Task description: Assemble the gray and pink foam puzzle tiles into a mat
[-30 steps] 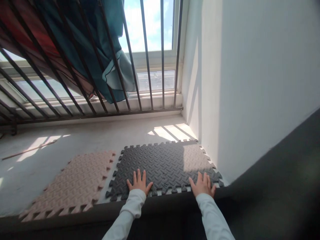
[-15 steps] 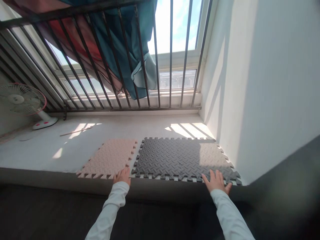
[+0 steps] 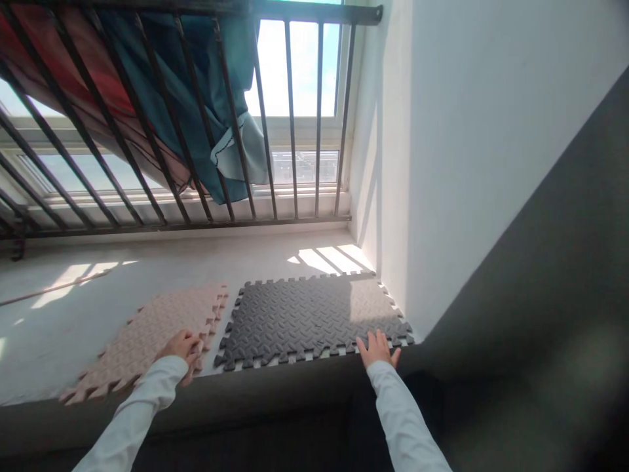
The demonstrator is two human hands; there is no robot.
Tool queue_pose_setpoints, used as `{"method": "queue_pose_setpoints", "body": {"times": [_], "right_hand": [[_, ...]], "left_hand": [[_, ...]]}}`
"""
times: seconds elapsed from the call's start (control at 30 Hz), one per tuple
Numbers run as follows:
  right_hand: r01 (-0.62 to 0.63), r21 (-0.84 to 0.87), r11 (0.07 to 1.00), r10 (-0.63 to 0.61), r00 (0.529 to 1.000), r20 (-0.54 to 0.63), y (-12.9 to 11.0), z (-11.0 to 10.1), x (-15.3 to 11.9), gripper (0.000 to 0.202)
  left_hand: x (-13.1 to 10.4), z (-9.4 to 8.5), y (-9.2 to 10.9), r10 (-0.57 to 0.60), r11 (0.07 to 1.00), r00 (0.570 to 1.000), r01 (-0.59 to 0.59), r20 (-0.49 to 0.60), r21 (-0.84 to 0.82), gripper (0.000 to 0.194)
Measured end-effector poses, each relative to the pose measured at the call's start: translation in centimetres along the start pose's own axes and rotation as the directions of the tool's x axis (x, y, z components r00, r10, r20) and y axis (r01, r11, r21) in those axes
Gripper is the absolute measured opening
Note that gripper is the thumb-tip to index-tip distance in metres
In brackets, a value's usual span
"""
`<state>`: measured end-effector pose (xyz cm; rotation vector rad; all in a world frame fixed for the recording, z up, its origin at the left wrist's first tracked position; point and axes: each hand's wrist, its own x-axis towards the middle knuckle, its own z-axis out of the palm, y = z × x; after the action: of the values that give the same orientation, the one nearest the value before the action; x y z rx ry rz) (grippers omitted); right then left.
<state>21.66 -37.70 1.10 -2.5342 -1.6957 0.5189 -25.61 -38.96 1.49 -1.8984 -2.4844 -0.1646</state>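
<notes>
At lower left, the pink mat [image 3: 152, 322] is gripped and partly hidden by the left hand [image 3: 179, 349]. The dark mat [image 3: 299, 314] is touched by the splayed right hand [image 3: 377, 349].

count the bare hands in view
2: the bare left hand at the right edge of the pink foam mat, the bare right hand at the near edge of the dark grey foam mat.

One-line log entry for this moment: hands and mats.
left hand: curled at near right corner of pink mat | right hand: spread at near edge of dark mat | mats: apart on ledge
</notes>
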Motion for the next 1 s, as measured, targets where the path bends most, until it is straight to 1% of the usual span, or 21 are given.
{"method": "queue_pose_setpoints", "body": {"times": [0.07,0.13,0.2,0.27,0.33,0.37,0.43,0.47,0.5,0.53,0.57,0.6,0.63,0.67,0.7,0.77,0.8,0.83,0.87,0.93,1.0], "right_hand": [[0.007,0.006,1.0,-0.007,1.0,-0.019,0.0,0.0,0.0,0.052],[0.012,0.009,1.0,-0.012,0.999,-0.032,-0.1,0.1,0.1,0.051],[0.014,0.013,1.0,-0.013,0.999,-0.038,-0.1,0.2,0.3,0.05],[0.014,0.015,1.0,-0.013,0.999,-0.039,-0.1,0.2,0.4,0.049],[0.016,0.01,1.0,-0.016,0.999,-0.044,-0.1,0.2,0.5,0.047],[0.016,0.008,1.0,-0.016,0.999,-0.049,0.0,0.2,0.5,0.047],[0.018,0.009,1.0,-0.017,0.998,-0.058,0.2,0.2,0.5,0.045],[0.018,0.013,1.0,-0.018,0.998,-0.058,0.3,0.1,0.5,0.045],[0.02,0.019,1.0,-0.019,0.998,-0.055,0.5,0.1,0.5,0.045],[0.023,0.026,0.999,-0.022,0.999,-0.05,0.7,0.0,0.5,0.045],[0.024,0.031,0.999,-0.023,0.999,-0.042,0.9,-0.1,0.6,0.044],[0.023,0.034,0.999,-0.022,0.999,-0.034,1.1,-0.2,0.6,0.044],[0.024,0.035,0.999,-0.023,0.999,-0.026,1.3,-0.2,0.6,0.045],[0.029,0.035,0.999,-0.028,0.999,-0.022,1.5,-0.2,0.7,0.046],[0.036,0.034,0.999,-0.035,0.999,-0.022,1.6,-0.2,0.7,0.047],[0.051,0.025,0.998,-0.05,0.998,-0.037,1.7,-0.2,0.7,0.049],[0.054,0.019,0.998,-0.053,0.997,-0.048,1.6,-0.1,0.7,0.05],[0.049,0.013,0.999,-0.049,0.997,-0.056,1.6,-0.1,0.7,0.05],[0.043,0.008,0.999,-0.042,0.997,-0.06,1.5,0.0,0.7,0.051],[0.031,0.009,0.999,-0.03,0.998,-0.054,1.3,0.0,0.7,0.052],[0.029,0.018,0.999,-0.028,0.999,-0.037,1.1,0.0,0.6,0.053]], "left_hand": [[0.9,-1.4,0.2,0.059,0.997,0.995,-0.063,-0.078,-0.05,0.018],[1.6,-3.1,1.6,0.096,0.983,0.972,-0.126,-0.217,-0.129,0.025],[2.1,-4.6,4.7,0.122,0.954,0.934,-0.204,-0.336,-0.222,0.032],[2.4,-5.7,9.4,0.159,0.913,0.923,-0.273,-0.351,-0.304,0.036],[2.3,-6.0,15.4,0.226,0.879,0.927,-0.326,-0.299,-0.347,0.038],[2.1,-5.9,18.6,0.265,0.866,0.927,-0.349,-0.264,-0.357,0.038],[1.1,-5.2,24.9,0.366,0.836,0.912,-0.409,-0.184,-0.365,0.04],[0.4,-4.6,27.8,0.427,0.82,0.897,-0.438,-0.117,-0.368,0.041],[-0.5,-4.0,30.2,0.471,0.814,0.882,-0.446,-0.026,-0.372,0.042],[-1.5,-3.3,32.1,0.489,0.825,0.868,-0.43,0.084,-0.367,0.046],[-2.5,-2.5,33.3,0.498,0.838,0.846,-0.413,0.191,-0.356,0.052],[-3.5,-1.8,33.8,0.493,0.853,0.828,-0.399,0.267,-0.336,0.057],[-4.3,-0.9,33.6,0.47,0.874,0.823,-0.383,0.32,-0.298,0.062],[-5.1,-0.1,32.8,0.427,0.9,0.834,-0.358,0.35,-0.247,0.067],[-5.7,0.8,31.4,0.359,0.932,0.862,-0.314,0.358,-0.18,0.072],[-6.4,2.5,27.6,0.161,0.987,0.945,-0.154,0.284,-0.049,0.074],[-6.6,3.2,25.6,0.054,0.998,0.973,-0.055,0.226,-0.001,0.071],[-6.8,3.9,23.7,-0.034,0.999,0.986,0.029,0.164,0.033,0.067],[-6.8,4.4,22.1,-0.088,0.995,0.99,0.083,0.109,0.055,0.062],[-6.8,5.2,19.9,-0.121,0.991,0.992,0.119,0.021,0.06,0.052],[-6.7,5.7,19.2,-0.092,0.995,0.995,0.093,-0.032,0.027,0.043]]}}
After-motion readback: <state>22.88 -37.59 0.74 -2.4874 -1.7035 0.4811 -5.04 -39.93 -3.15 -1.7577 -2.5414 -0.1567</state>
